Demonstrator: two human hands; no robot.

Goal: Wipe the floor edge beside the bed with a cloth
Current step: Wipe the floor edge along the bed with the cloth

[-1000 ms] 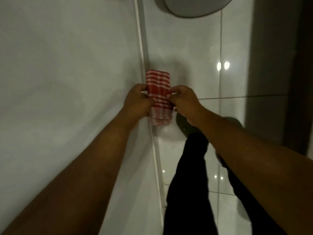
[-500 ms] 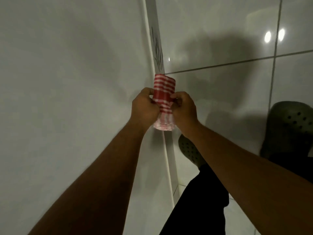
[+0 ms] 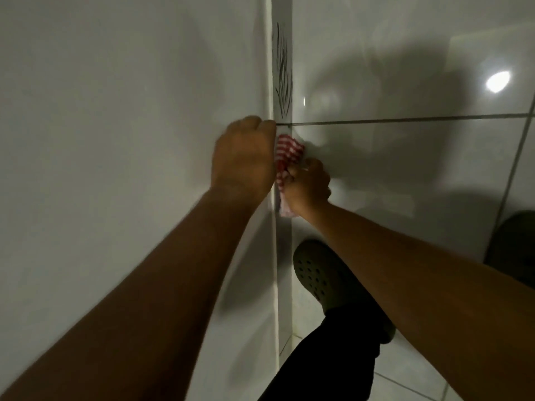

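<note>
Step in hand: wipe along the floor edge, by my reading just getting under way.

Cloth (image 3: 285, 157), red-and-white striped, bunched, sits down in the narrow strip (image 3: 283, 256) between the pale bed side (image 3: 130, 125) and the glossy tile floor (image 3: 405, 175). Whether it actually presses on the strip I cannot tell; the hands hide the contact.

Right hand (image 3: 308, 185): fingers curled tight round the lower part of the cloth, firm hold. Left hand (image 3: 243, 157): closed into a loose fist against the bed's edge, knuckles up, just beside the cloth. Its fingertips are hidden, so I cannot tell whether it grips the cloth or only steadies there.

Ahead on the strip: dark scribbly marks (image 3: 283, 68), beyond a grout line (image 3: 405, 120). Likely the next target.

Next move calls for: cloth pressed flat into the strip, pushed forward along the bed side toward those marks, grip kept low so fabric reaches the corner.

Green clog (image 3: 315, 273) planted on the floor near the strip, behind the hands; second dark shape (image 3: 515, 244) at far right, probably the other shoe.

Containers: none in view.
</note>
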